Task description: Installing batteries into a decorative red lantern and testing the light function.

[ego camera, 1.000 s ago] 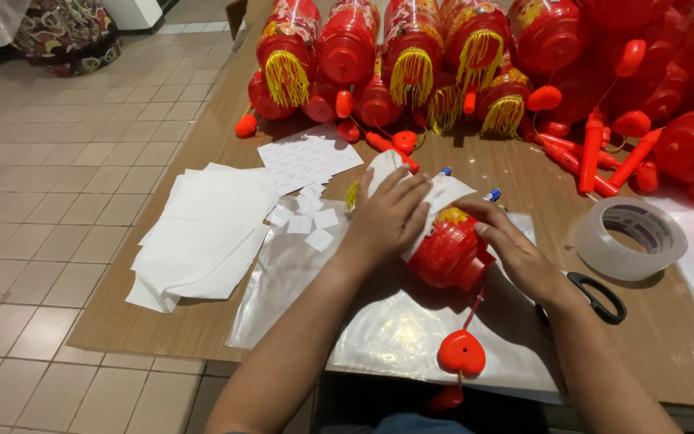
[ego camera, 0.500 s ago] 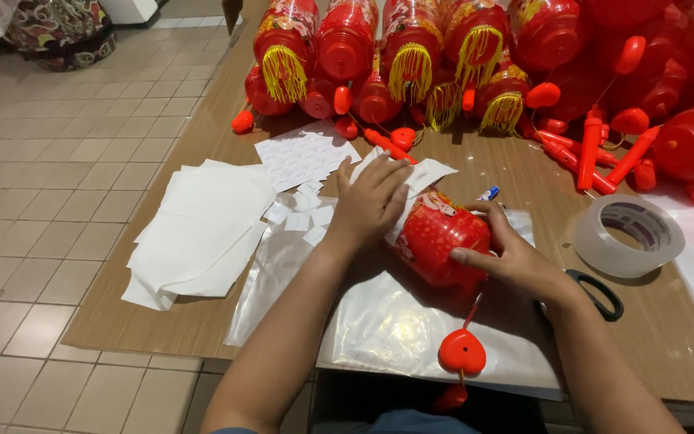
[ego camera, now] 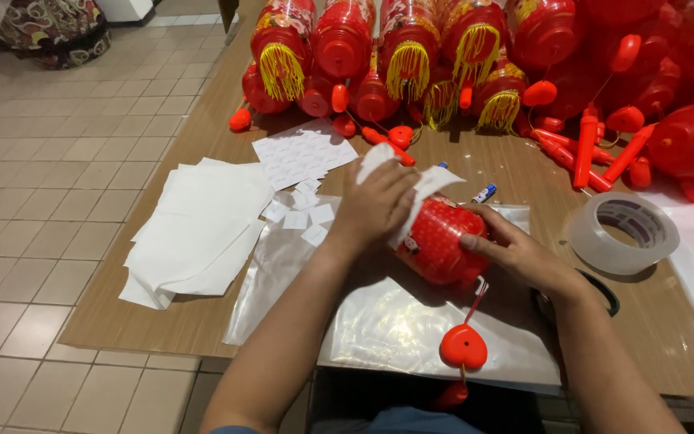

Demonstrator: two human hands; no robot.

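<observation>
The scene is evenly and brightly lit from overhead, and soft shadows are cast beneath the forearms onto the tabletop (ego camera: 202, 321). Glare is seen on the clear plastic sheet (ego camera: 411, 337) and on the far red lanterns (ego camera: 339, 40). Slight bending is noticed at the edges, and focus is held throughout.

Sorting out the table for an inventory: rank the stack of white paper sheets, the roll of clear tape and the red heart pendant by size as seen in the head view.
1. Stack of white paper sheets, clearly largest.
2. Roll of clear tape.
3. Red heart pendant, smallest, though nearest the camera.
</observation>
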